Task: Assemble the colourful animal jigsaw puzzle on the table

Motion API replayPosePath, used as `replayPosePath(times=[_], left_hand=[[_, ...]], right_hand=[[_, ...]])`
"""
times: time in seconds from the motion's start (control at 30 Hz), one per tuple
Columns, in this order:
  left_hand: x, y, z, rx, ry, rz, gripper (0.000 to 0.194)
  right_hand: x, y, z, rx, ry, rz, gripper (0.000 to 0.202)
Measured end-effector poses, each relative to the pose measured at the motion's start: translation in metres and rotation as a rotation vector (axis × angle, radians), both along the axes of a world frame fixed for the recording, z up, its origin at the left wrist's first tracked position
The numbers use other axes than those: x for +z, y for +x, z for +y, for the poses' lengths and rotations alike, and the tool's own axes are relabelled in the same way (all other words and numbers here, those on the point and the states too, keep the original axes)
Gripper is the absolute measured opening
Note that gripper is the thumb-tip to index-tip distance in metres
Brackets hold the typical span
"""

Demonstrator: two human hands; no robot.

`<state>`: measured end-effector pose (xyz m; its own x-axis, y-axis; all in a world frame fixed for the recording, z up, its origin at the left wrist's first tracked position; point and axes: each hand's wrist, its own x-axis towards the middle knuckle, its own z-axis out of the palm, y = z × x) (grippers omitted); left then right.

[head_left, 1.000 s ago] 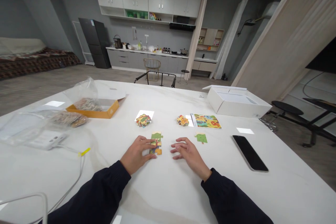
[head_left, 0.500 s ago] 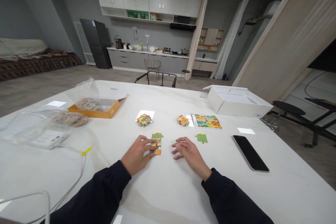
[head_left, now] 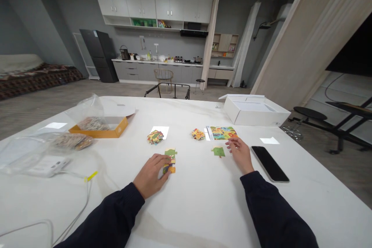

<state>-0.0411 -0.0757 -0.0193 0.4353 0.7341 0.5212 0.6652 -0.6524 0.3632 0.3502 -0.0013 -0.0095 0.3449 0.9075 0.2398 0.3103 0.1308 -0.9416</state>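
**Space widens between my hands on the glossy white tabletop (head_left: 197, 209)**

My left hand (head_left: 152, 174) stays on the strip of joined green, yellow and blue puzzle pieces (head_left: 170, 152), fingertips resting on it and hiding part, thumb apart. My right hand (head_left: 242, 155) has swung outward past the single green puzzle piece (head_left: 218, 151) to the colourful printed card (head_left: 222, 132), fingers slightly apart; whether they touch the card I cannot tell.

Around, left to right: clear plastic bag of pieces (head_left: 69, 140), open yellow cardboard box (head_left: 116, 128), two multicoloured heaps of pieces (head_left: 155, 136), open white box (head_left: 255, 117), black phone (head_left: 269, 164) just beside my right hand.
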Motion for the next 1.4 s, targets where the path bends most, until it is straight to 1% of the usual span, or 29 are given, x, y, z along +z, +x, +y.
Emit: replayPosePath(times=[0.1,0.27,0.43,0.63,0.7,0.73,0.8,0.87,0.93,0.97,1.03,1.13,1.2,1.23,1.3,1.33,1.37,1.4], left_hand=[[-0.003,-0.003,0.003,0.026,-0.005,0.021,0.028],[-0.005,-0.005,0.005,0.016,-0.026,0.129,0.026],[0.002,-0.004,0.005,0.001,-0.06,0.149,0.022],[0.01,-0.007,0.004,-0.053,-0.092,0.082,0.024],[0.013,-0.009,0.007,-0.036,-0.08,0.039,0.023],[0.014,-0.011,0.011,0.002,-0.059,0.005,0.021],[0.015,-0.015,0.026,0.151,0.015,-0.077,0.017],[0.015,-0.021,0.047,0.345,0.109,-0.128,0.017],[0.01,-0.027,0.07,0.489,0.168,-0.11,0.021],[0.007,-0.029,0.08,0.533,0.177,-0.094,0.023],[0.0,-0.034,0.096,0.577,0.168,-0.074,0.022],[-0.01,-0.039,0.108,0.559,0.129,-0.099,0.02],[-0.01,-0.043,0.109,0.558,0.101,-0.157,0.021],[-0.008,-0.044,0.107,0.57,0.094,-0.19,0.023],[0.003,-0.041,0.101,0.573,0.102,-0.237,0.028],[0.009,-0.035,0.095,0.542,0.112,-0.25,0.03],[0.016,-0.025,0.088,0.476,0.114,-0.254,0.03],[0.022,-0.011,0.08,0.378,0.102,-0.253,0.03]], right_hand=[[-0.006,0.001,0.001,0.011,0.015,-0.023,0.037],[-0.008,-0.006,-0.001,0.084,0.006,-0.097,0.034],[-0.009,-0.006,-0.001,0.086,-0.006,-0.132,0.032],[-0.011,-0.006,-0.002,0.083,0.018,-0.172,0.03],[-0.011,-0.007,-0.002,0.084,0.021,-0.16,0.03],[-0.011,-0.008,-0.002,0.088,0.02,-0.15,0.031],[-0.011,-0.01,-0.002,0.091,0.017,-0.133,0.033],[-0.012,-0.011,-0.002,0.092,0.014,-0.123,0.034],[-0.012,-0.012,-0.002,0.091,0.015,-0.119,0.034],[-0.013,-0.012,-0.002,0.091,0.016,-0.119,0.034],[-0.013,-0.012,-0.002,0.086,0.019,-0.122,0.032],[-0.013,-0.012,-0.002,0.077,0.024,-0.132,0.03],[-0.012,-0.012,-0.002,0.075,0.028,-0.132,0.03],[-0.013,-0.012,-0.002,0.073,0.028,-0.132,0.03],[-0.014,-0.011,-0.001,0.059,0.025,-0.14,0.03],[-0.015,-0.01,0.0,0.05,0.02,-0.148,0.029],[-0.016,-0.009,0.001,0.048,0.012,-0.159,0.028],[-0.017,-0.007,0.002,0.056,0.002,-0.173,0.026]])
